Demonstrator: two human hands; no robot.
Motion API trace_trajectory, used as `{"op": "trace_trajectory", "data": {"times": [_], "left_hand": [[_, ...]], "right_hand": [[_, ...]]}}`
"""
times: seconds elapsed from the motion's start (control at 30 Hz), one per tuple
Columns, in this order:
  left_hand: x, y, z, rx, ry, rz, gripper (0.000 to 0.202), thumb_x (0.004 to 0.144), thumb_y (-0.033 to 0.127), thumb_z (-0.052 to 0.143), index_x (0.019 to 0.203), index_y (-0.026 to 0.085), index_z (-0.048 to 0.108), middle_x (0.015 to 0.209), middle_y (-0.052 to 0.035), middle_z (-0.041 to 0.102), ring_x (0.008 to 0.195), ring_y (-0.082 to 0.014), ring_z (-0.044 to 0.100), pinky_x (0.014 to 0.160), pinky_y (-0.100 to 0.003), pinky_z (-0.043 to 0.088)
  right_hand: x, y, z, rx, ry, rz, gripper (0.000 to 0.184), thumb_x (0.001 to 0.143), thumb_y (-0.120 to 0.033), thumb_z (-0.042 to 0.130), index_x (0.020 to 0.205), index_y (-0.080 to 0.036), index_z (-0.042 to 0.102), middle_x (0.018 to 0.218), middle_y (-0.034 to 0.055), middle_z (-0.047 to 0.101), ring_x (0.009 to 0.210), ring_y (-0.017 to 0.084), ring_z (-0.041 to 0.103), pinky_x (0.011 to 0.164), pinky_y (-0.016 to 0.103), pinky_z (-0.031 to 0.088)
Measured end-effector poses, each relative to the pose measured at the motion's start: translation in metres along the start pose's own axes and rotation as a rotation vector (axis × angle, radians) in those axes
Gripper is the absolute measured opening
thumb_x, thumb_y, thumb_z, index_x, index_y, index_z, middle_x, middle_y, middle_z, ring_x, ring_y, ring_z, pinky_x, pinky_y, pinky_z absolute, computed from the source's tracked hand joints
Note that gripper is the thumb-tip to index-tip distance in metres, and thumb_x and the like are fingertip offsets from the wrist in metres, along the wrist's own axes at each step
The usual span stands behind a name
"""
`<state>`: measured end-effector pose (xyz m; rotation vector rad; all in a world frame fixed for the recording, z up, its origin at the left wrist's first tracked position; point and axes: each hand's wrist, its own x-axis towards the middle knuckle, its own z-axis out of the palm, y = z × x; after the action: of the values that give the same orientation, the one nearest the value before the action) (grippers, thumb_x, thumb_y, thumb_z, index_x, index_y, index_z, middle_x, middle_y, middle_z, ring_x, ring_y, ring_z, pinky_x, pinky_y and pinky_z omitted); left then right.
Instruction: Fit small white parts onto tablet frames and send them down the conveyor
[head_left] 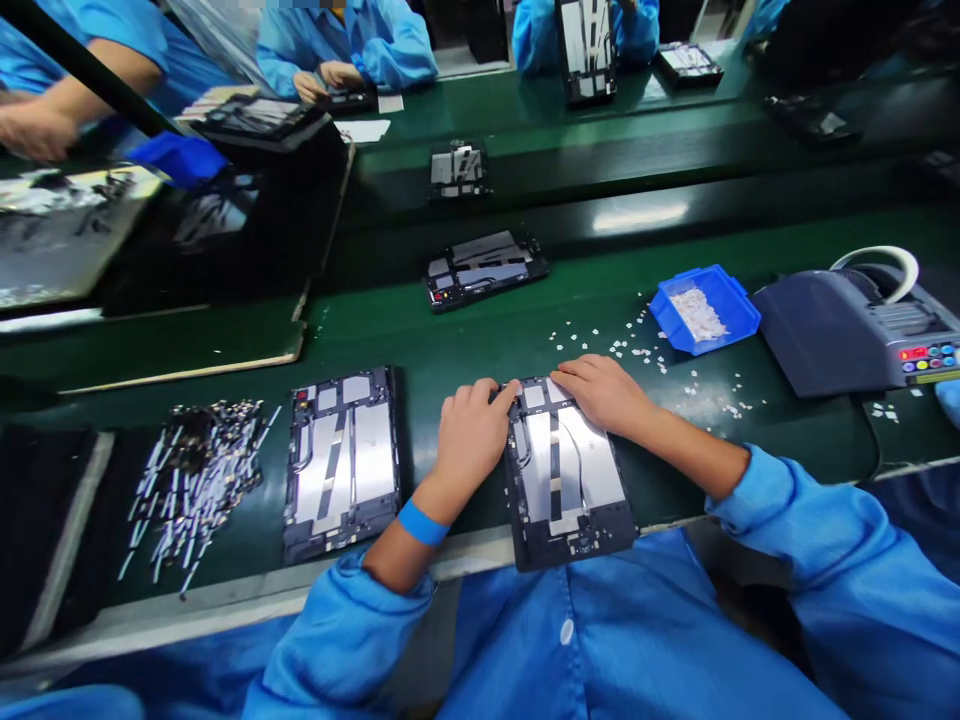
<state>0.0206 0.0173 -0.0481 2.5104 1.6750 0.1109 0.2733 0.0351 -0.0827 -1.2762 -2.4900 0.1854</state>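
1. Head view, near edge of green bench: open tablet lying flat, back cover off, silver plates up, bottom end overhanging towards blue smock.
2. Left hand: resting on top left corner of open tablet, fingers curled under, knuckles up, thumb tip pressed against top edge. Anything small pinched beneath: cannot tell. Blue wristband at wrist.
3. Right hand: laid over top right corner of same tablet, fingers stretched out and close together, pointing left, gripping nothing. Fingertips of both hands nearly meeting at top edge.
4. Left of open tablet, apart from it: second tablet, also uncovered; further left, loose heap of thin strips.
5. Right, beyond right hand: scattered white bits, blue bin holding more of them, then grey machine with coloured buttons.
6. Further back on bench: another tablet. Far side: other people in blue smocks, hands on own trays.
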Motion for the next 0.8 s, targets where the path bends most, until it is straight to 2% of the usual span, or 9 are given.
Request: {"op": "trace_trajectory", "data": {"times": [0.07,0.17,0.23,0.33,0.47,0.57,0.67,0.73,0.8], "left_hand": [[-0.002,-0.002,-0.005,0.001,-0.013,0.019,0.046,0.100,0.019,0.045,0.140,0.028,0.065,0.126,-0.0162,0.066,0.107,-0.0358,0.059,0.086,-0.048,0.043],[-0.024,-0.006,-0.006,-0.152,0.047,-0.056,0.044,0.100,0.023,0.046,0.142,0.023,0.061,0.130,-0.0160,0.064,0.112,-0.0348,0.059,0.095,-0.048,0.046],[-0.050,-0.005,0.000,-0.348,0.041,-0.140,0.046,0.100,0.030,0.049,0.144,0.022,0.057,0.124,-0.0147,0.066,0.110,-0.0317,0.062,0.097,-0.046,0.049],[-0.082,0.009,0.015,-0.544,-0.079,-0.179,0.052,0.094,0.037,0.059,0.144,0.023,0.056,0.116,-0.0125,0.066,0.107,-0.0310,0.063,0.096,-0.045,0.053],[-0.091,0.025,0.025,-0.745,0.024,-0.271,0.060,0.097,0.037,0.053,0.155,0.023,0.045,0.142,-0.0155,0.059,0.135,-0.0327,0.056,0.115,-0.050,0.045],[-0.087,0.004,0.006,-0.988,0.177,-0.368,0.073,0.099,0.042,0.051,0.165,0.025,0.028,0.164,-0.0118,0.045,0.151,-0.0291,0.044,0.123,-0.044,0.040],[-0.093,-0.057,-0.039,-1.148,0.232,-0.544,0.086,0.093,0.050,0.063,0.167,0.027,0.025,0.158,-0.0109,0.054,0.140,-0.0320,0.056,0.111,-0.042,0.053],[-0.101,-0.107,-0.071,-1.185,0.262,-0.676,0.090,0.086,0.051,0.071,0.164,0.030,0.032,0.153,-0.0088,0.060,0.126,-0.0305,0.067,0.098,-0.036,0.061],[-0.110,-0.149,-0.095,-1.153,0.225,-0.806,0.095,0.079,0.049,0.078,0.163,0.032,0.035,0.146,-0.0072,0.066,0.110,-0.0271,0.074,0.084,-0.032,0.064]], "right_hand": [[-0.009,-0.001,-0.007,0.052,0.080,0.091,0.042,0.101,-0.012,0.044,0.135,-0.014,0.067,0.138,0.0164,0.066,0.124,0.028,0.057,0.107,0.047,0.045],[-0.039,-0.007,-0.022,0.211,0.198,0.353,0.045,0.100,-0.016,0.044,0.140,-0.014,0.064,0.136,0.0166,0.067,0.124,0.029,0.060,0.108,0.049,0.048],[-0.067,-0.019,-0.029,0.350,0.143,0.504,0.042,0.101,-0.024,0.047,0.139,-0.018,0.064,0.127,0.0150,0.070,0.115,0.029,0.065,0.103,0.050,0.052],[-0.099,-0.049,-0.032,0.526,-0.068,0.555,0.039,0.098,-0.032,0.056,0.135,-0.022,0.065,0.113,0.0120,0.070,0.107,0.029,0.067,0.098,0.048,0.055],[-0.100,-0.089,-0.029,0.675,-0.102,0.573,0.045,0.096,-0.028,0.058,0.140,-0.026,0.060,0.110,0.0095,0.065,0.101,0.026,0.065,0.091,0.044,0.057],[-0.060,-0.091,-0.028,0.784,-0.056,0.487,0.053,0.094,-0.028,0.060,0.146,-0.026,0.056,0.120,0.0108,0.064,0.099,0.024,0.066,0.084,0.040,0.059],[0.022,-0.060,-0.030,0.811,-0.041,0.428,0.047,0.093,-0.030,0.065,0.139,-0.020,0.063,0.118,0.0096,0.071,0.099,0.020,0.069,0.091,0.034,0.056],[0.090,-0.027,-0.031,0.681,-0.014,0.626,0.042,0.095,-0.029,0.065,0.136,-0.020,0.065,0.117,0.0065,0.074,0.103,0.018,0.070,0.095,0.028,0.053],[0.154,0.006,-0.028,0.615,0.005,0.749,0.041,0.098,-0.026,0.062,0.138,-0.013,0.063,0.121,0.0121,0.073,0.108,0.021,0.070,0.096,0.030,0.052]]}}
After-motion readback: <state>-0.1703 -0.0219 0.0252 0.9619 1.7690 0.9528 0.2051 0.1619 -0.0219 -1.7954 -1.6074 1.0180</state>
